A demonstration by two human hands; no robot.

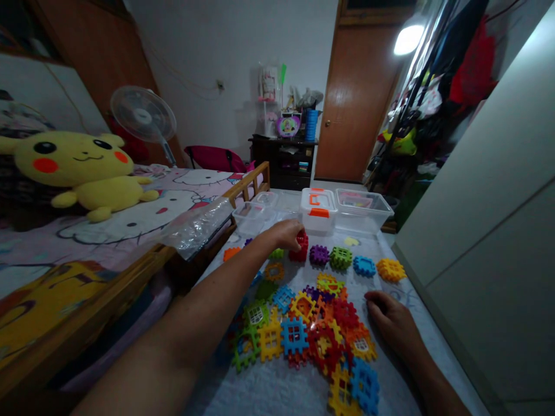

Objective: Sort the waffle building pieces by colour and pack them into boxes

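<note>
My left hand reaches across the table, fingers closed on a stack of red building blocks. That stack stands in a row with purple blocks, green blocks, blue blocks and yellow blocks. More pieces to its left, such as an orange block, are partly hidden by my left arm. My right hand rests on the table, fingers curled in with nothing visible in them. Beside it lies a mixed heap of latticed, notched blocks.
Clear plastic boxes line the table's far end, along with a lidded box with orange clips. At left, a wooden bed rail borders a bed with a yellow plush toy. A pale cabinet stands at right.
</note>
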